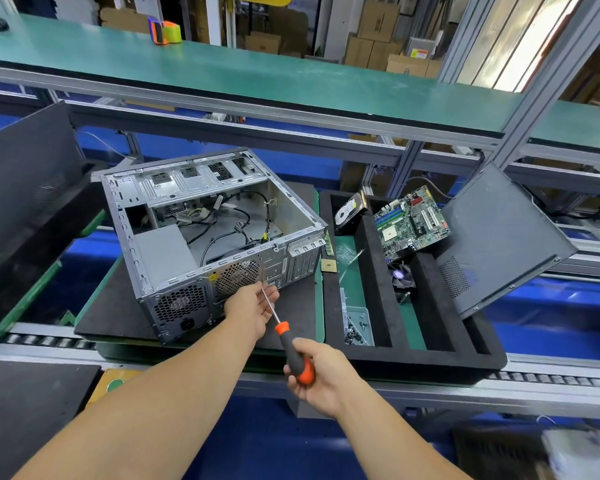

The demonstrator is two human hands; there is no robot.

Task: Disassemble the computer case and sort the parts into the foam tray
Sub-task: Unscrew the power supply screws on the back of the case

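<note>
Right hand (pixel 321 374) gripping screwdriver (pixel 293 351), left hand (pixel 253 306) open, steadying its shaft at case (pixel 201 237) rear; seating tip next.

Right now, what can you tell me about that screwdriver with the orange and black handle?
The screwdriver has a chunky black handle with orange bands at both ends, seemingly rubbery plastic, and a thin bright metal shaft. It slants up and leftward toward the back panel of the computer case. The right hand grips the handle from below. The left hand lies open with the shaft resting across its fingers, the tip near the case's rear fan grille. Whether the tip sits in a screw cannot be told.
</note>
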